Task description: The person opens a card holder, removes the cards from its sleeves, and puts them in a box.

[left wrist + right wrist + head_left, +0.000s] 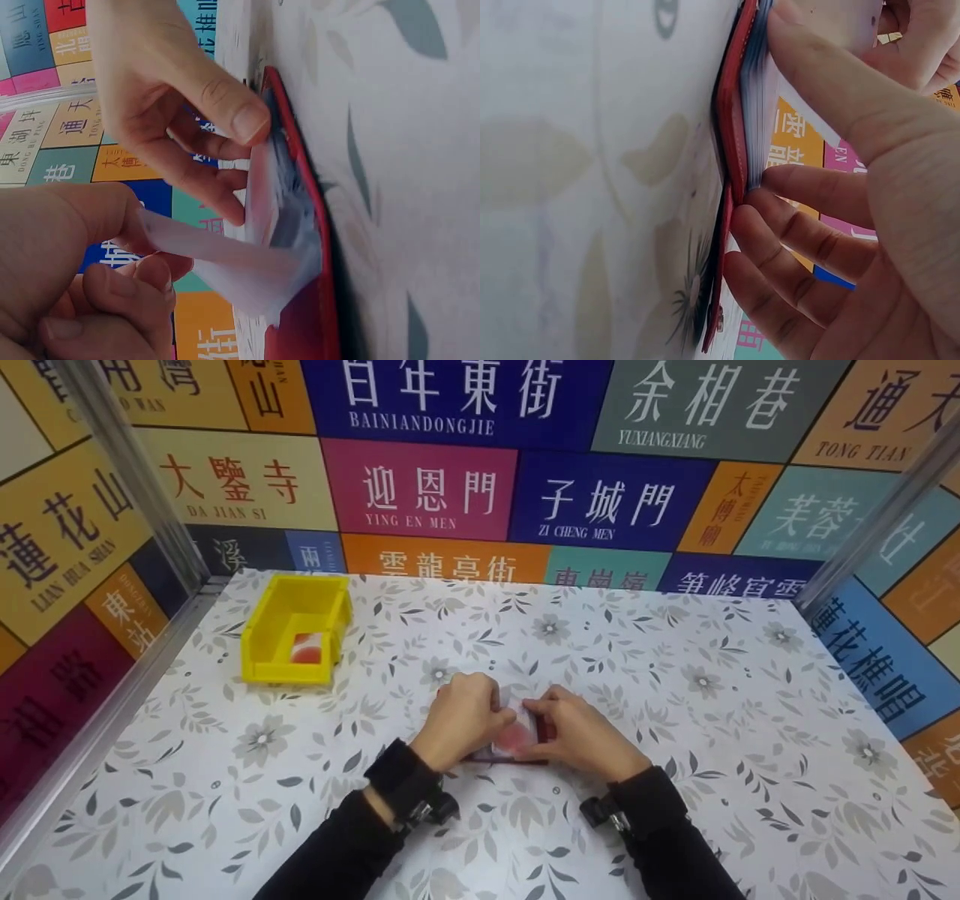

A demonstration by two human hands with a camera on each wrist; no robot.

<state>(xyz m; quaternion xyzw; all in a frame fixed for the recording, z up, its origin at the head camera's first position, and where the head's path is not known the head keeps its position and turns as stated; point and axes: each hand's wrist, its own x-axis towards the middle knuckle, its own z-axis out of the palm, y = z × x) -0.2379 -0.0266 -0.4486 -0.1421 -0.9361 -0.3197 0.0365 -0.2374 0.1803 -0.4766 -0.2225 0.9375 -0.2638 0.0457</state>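
Observation:
A red card holder [739, 135] with clear plastic sleeves lies open on the table between the two hands. My left hand [465, 716] pinches one translucent sleeve [232, 270] between thumb and index finger, lifting it away from the others. My right hand [585, 735] holds the sleeve stack [761, 112], its thumb on one edge and its fingertips along another. In the head view a pinkish card [514, 739] shows through the plastic between the hands. The fingers hide much of the holder there.
A yellow open-front bin [289, 673] stands to the left on the flower-patterned tabletop [360, 750], with a red and white card [307, 649] inside. Panels with place names [420, 491] wall off the back and both sides.

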